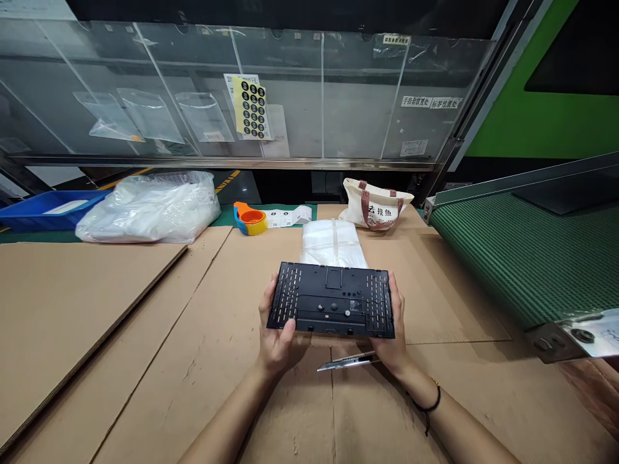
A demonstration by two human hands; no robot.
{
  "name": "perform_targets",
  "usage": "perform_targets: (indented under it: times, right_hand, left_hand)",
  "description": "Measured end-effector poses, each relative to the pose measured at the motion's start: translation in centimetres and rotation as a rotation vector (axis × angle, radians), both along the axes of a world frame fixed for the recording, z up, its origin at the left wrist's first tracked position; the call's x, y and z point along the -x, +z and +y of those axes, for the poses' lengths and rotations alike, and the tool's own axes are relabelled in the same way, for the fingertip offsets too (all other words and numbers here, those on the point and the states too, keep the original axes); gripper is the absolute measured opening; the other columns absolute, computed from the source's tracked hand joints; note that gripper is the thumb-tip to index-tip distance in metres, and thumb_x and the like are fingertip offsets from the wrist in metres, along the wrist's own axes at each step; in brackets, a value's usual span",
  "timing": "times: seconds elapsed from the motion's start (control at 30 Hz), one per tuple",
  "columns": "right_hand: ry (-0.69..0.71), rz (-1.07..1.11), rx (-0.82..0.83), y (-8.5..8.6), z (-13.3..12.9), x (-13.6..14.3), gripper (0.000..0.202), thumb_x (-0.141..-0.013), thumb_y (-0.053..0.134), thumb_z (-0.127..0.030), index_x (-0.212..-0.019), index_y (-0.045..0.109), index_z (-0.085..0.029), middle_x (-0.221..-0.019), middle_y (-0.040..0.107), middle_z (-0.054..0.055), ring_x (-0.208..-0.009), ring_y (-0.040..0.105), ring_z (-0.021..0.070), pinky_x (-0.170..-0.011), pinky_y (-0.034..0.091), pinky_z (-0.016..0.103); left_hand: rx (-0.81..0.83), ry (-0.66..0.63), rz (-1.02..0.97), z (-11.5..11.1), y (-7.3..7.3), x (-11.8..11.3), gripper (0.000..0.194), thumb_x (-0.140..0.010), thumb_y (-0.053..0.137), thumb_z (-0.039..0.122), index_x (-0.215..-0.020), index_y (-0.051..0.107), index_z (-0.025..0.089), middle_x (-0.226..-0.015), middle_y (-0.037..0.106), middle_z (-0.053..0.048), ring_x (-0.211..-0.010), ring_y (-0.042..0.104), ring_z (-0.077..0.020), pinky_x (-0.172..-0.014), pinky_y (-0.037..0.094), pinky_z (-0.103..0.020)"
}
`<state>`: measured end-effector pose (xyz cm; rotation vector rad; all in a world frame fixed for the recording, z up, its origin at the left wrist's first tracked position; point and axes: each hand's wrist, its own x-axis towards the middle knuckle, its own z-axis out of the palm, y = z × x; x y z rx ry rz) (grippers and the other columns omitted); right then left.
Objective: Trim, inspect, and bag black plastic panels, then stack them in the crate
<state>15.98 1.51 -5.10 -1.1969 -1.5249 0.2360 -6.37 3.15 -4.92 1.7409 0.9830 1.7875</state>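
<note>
A black plastic panel (333, 300) with rows of slots at both ends is held up, tilted, over the cardboard-covered table. My left hand (276, 335) grips its left edge, the thumb lying on the near left corner. Around the right edge is my right hand (394, 328), its fingers along the side. A metal utility knife (345, 362) points left from beneath my right hand; whether the fingers hold it is hidden. Just behind the panel lies a stack of white wrapping (331, 241).
Farther back are a blue tray (48, 209), a bulky plastic bag (152, 206), a tape roll (252, 219) and a cloth bag (374, 206). A green conveyor belt (532, 238) borders the right side. Cardboard sheets (72, 290) lie at the left.
</note>
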Motion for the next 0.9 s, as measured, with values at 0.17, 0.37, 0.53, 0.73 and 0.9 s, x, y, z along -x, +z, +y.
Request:
perform_targets:
  times: [0.17, 0.37, 0.53, 0.73, 0.9]
  right_hand:
    - [-0.001, 0.025, 0.015, -0.3, 0.0, -0.2, 0.083, -0.086, 0.060, -0.035, -0.152, 0.009, -0.030, -0.153, 0.027, 0.011, -0.138, 0.031, 0.0306, -0.110, 0.032, 0.058]
    - [-0.029, 0.000, -0.040, -0.3, 0.2, -0.4, 0.073, -0.089, 0.054, -0.032, -0.151, 0.014, -0.030, -0.153, 0.028, 0.010, -0.137, 0.032, 0.0284, -0.110, 0.032, 0.056]
    - [-0.054, 0.003, -0.050, -0.6, 0.5, -0.4, 0.071, -0.091, 0.053, -0.027, -0.150, 0.016, -0.032, -0.152, 0.030, 0.010, -0.137, 0.032, 0.0271, -0.109, 0.032, 0.056]
    - [-0.103, -0.049, -0.114, -0.7, 0.7, -0.4, 0.066, -0.091, 0.051, -0.023, -0.149, 0.020, -0.032, -0.145, 0.038, 0.012, -0.134, 0.036, 0.0271, -0.107, 0.032, 0.057]
    - [-0.138, -0.137, -0.145, -0.3, 0.7, -0.7, 0.060, -0.090, 0.050, -0.023, -0.146, 0.027, -0.028, -0.138, 0.043, 0.015, -0.128, 0.040, 0.0291, -0.104, 0.033, 0.058]
  left_hand:
    - [-0.024, -0.012, 0.017, 0.3, -0.6, 0.1, 0.063, -0.087, 0.052, 0.030, -0.146, 0.030, 0.031, -0.156, 0.027, 0.000, -0.144, 0.023, -0.0267, -0.121, 0.020, -0.045]
    - [-0.095, -0.082, -0.012, 0.5, -1.4, 0.2, 0.078, -0.085, 0.051, 0.058, -0.150, 0.020, 0.027, -0.158, 0.021, -0.005, -0.144, 0.020, -0.0286, -0.120, 0.021, -0.047]
    - [-0.124, -0.072, 0.003, 0.5, -1.5, 0.1, 0.078, -0.086, 0.049, 0.059, -0.150, 0.019, 0.026, -0.158, 0.019, -0.008, -0.145, 0.019, -0.0290, -0.119, 0.021, -0.047]
    - [-0.075, -0.056, 0.047, 0.4, -1.5, 0.1, 0.076, -0.087, 0.045, 0.060, -0.150, 0.017, 0.028, -0.158, 0.020, -0.006, -0.145, 0.018, -0.0289, -0.119, 0.021, -0.049]
    - [-0.055, -0.065, 0.043, 0.4, -1.5, 0.2, 0.077, -0.085, 0.046, 0.062, -0.149, 0.022, 0.025, -0.156, 0.023, -0.010, -0.144, 0.021, -0.0324, -0.118, 0.022, -0.053]
